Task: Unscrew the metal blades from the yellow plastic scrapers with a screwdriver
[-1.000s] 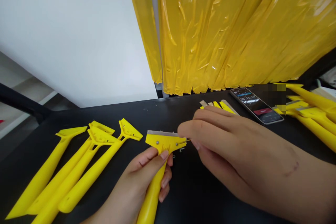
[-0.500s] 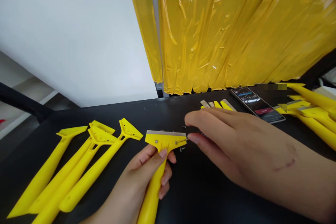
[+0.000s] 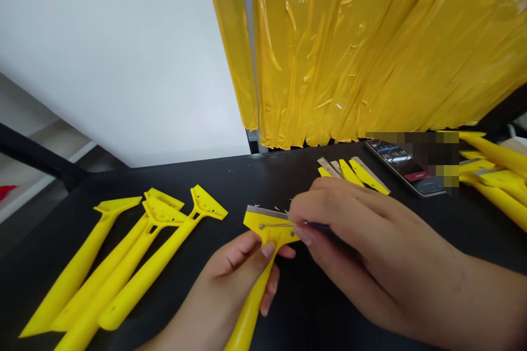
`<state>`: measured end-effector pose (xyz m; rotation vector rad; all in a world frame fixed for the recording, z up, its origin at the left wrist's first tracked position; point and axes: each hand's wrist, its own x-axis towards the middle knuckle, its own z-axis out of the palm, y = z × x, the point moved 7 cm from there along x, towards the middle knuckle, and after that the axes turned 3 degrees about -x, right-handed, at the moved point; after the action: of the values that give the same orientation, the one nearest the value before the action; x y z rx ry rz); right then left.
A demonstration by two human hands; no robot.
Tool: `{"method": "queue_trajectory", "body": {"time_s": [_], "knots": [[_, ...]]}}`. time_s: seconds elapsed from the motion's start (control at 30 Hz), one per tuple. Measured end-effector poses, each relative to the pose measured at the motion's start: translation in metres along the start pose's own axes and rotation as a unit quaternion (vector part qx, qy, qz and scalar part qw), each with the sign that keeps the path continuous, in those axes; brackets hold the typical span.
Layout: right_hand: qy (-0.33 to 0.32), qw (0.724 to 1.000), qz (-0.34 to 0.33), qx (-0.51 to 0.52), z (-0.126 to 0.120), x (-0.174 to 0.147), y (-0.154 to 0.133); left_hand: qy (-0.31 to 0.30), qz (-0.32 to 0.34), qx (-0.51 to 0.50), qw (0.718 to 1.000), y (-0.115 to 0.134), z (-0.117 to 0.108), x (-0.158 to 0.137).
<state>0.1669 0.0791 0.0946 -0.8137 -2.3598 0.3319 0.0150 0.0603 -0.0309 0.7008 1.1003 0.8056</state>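
A matte black worktop (image 3: pixel 214 175) is bounded at its far side by a smooth white panel (image 3: pixel 123 55) on the left and creased, glossy yellow plastic sheeting (image 3: pixel 349 66) on the right, with a narrow grey upright (image 3: pixel 249 33) set within the yellow. A black bar (image 3: pixel 35 152) enters from the left edge, pale surfaces beyond it being blurred. Bright reflections mark the sheeting.

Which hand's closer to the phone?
Right. The right hand is on the near side of the phone, pinching a thin tool; the left hand is farther left, gripping a yellow scraper.
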Motion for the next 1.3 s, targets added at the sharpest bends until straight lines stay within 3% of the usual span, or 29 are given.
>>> {"method": "queue_trajectory", "body": {"time_s": [0.17, 0.33, 0.53, 0.97, 1.3], "knots": [[0.013, 1.0, -0.015, -0.024, -0.001, 0.001, -0.004, 0.0, 0.017, 0.025, 1.0, 0.003, 0.0, 0.002], [0.019, 0.999, 0.047, 0.014, 0.003, -0.004, 0.008, -0.002, 0.005, 0.024, 1.0, 0.001, 0.0, 0.001], [0.038, 0.999, 0.025, 0.001, 0.002, -0.004, 0.004, -0.01, 0.003, 0.012, 1.0, -0.002, -0.003, -0.002], [0.048, 0.997, 0.053, -0.003, 0.0, -0.008, 0.008, -0.014, 0.0, 0.006, 1.0, -0.003, -0.001, -0.002], [0.049, 0.997, -0.04, -0.054, 0.001, -0.003, -0.012, -0.009, 0.001, -0.022, 1.0, -0.004, -0.003, 0.0]]}}
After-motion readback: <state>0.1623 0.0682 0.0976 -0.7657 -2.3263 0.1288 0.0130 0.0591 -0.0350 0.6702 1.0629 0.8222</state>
